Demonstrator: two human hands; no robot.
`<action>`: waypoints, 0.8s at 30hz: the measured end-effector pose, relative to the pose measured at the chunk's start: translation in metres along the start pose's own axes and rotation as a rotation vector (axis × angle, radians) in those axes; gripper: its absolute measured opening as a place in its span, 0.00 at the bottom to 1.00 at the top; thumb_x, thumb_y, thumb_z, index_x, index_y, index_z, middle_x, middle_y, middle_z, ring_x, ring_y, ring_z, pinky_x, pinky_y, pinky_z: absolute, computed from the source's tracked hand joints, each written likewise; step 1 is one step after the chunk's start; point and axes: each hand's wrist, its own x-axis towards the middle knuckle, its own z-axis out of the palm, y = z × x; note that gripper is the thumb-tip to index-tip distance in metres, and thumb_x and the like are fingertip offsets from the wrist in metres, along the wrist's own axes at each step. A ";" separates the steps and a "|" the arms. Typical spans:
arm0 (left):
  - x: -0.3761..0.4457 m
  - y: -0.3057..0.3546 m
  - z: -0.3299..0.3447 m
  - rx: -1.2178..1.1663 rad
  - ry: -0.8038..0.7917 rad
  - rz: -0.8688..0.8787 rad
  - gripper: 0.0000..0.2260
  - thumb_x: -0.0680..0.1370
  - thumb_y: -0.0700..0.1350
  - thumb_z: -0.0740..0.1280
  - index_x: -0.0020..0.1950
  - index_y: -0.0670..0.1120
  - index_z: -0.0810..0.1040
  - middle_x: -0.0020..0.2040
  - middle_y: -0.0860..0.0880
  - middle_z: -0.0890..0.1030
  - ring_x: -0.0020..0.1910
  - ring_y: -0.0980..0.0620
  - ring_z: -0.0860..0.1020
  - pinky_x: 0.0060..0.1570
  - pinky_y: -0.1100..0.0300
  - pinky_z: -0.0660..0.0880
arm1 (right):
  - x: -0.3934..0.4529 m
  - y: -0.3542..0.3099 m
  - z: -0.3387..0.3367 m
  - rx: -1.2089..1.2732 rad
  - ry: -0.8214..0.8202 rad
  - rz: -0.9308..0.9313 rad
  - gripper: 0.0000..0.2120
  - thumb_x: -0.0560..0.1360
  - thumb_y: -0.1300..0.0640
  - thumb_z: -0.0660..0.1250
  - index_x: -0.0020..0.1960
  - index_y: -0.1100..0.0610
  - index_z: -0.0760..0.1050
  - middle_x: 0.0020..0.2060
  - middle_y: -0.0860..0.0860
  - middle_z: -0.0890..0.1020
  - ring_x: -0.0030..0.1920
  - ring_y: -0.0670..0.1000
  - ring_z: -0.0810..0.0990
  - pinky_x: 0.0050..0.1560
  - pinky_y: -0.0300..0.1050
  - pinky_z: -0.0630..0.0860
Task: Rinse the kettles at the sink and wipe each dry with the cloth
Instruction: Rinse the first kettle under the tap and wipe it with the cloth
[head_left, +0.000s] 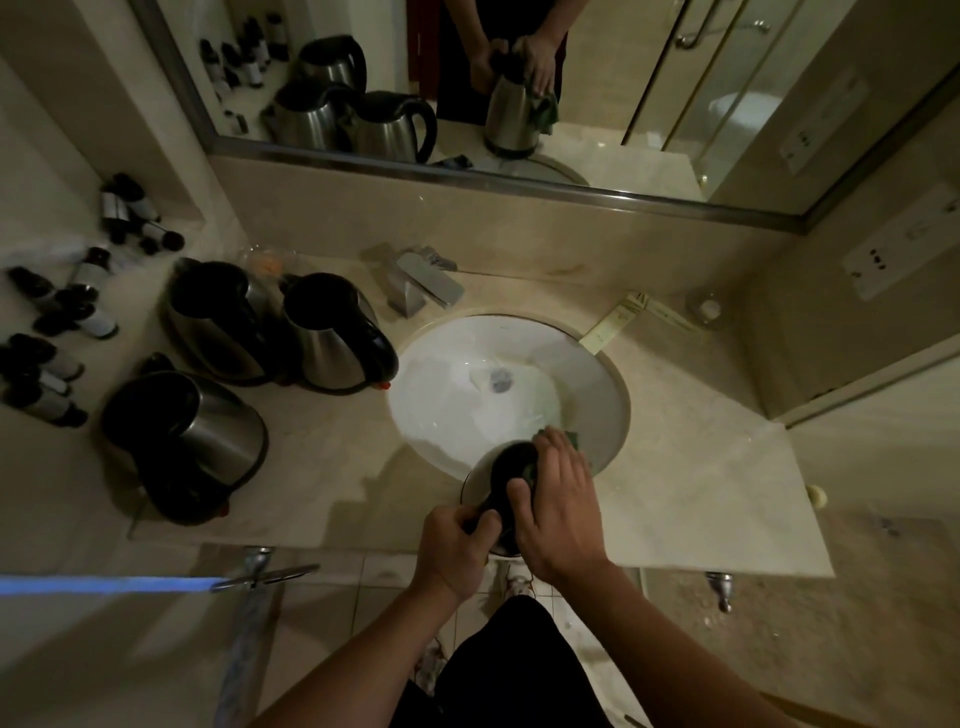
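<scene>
A steel kettle with a black lid (511, 462) stands at the near rim of the white sink (441, 395). My left hand (452, 545) grips its black handle. My right hand (563, 509) presses a green cloth (569, 435) against the kettle's right side, fingers spread over the cloth; only the cloth's far edge shows past my fingers. The mirror shows the same hold. Three more steel kettles stand on the counter to the left: one at the back (218, 317), one beside the sink (332, 332), one nearer the front (187, 441).
A chrome tap (426, 283) sits behind the sink. Several small dark bottles (62, 332) lie on the left of the marble counter (701, 493). A mirror (519, 78) covers the wall. Paper packets (623, 317) and a small glass dish (709, 309) lie to the right.
</scene>
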 end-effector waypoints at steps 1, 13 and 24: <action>-0.001 0.001 0.000 -0.003 -0.004 0.012 0.20 0.71 0.61 0.65 0.22 0.52 0.76 0.20 0.50 0.74 0.21 0.55 0.71 0.27 0.51 0.68 | -0.006 0.001 0.002 -0.041 -0.003 -0.052 0.30 0.84 0.42 0.49 0.78 0.59 0.64 0.80 0.57 0.64 0.82 0.56 0.57 0.81 0.58 0.54; -0.003 0.009 0.000 0.034 0.014 0.053 0.27 0.75 0.65 0.62 0.22 0.51 0.75 0.20 0.48 0.74 0.21 0.55 0.72 0.28 0.50 0.70 | 0.027 -0.002 -0.025 -0.254 -0.290 -0.529 0.26 0.85 0.41 0.46 0.76 0.49 0.69 0.75 0.48 0.72 0.79 0.54 0.63 0.78 0.58 0.57; 0.007 0.000 0.000 0.051 0.062 -0.006 0.24 0.70 0.59 0.65 0.24 0.42 0.71 0.21 0.40 0.70 0.23 0.51 0.66 0.26 0.47 0.67 | 0.036 -0.002 -0.013 0.007 -0.060 -0.111 0.22 0.85 0.46 0.49 0.67 0.55 0.76 0.64 0.53 0.80 0.65 0.55 0.76 0.70 0.51 0.70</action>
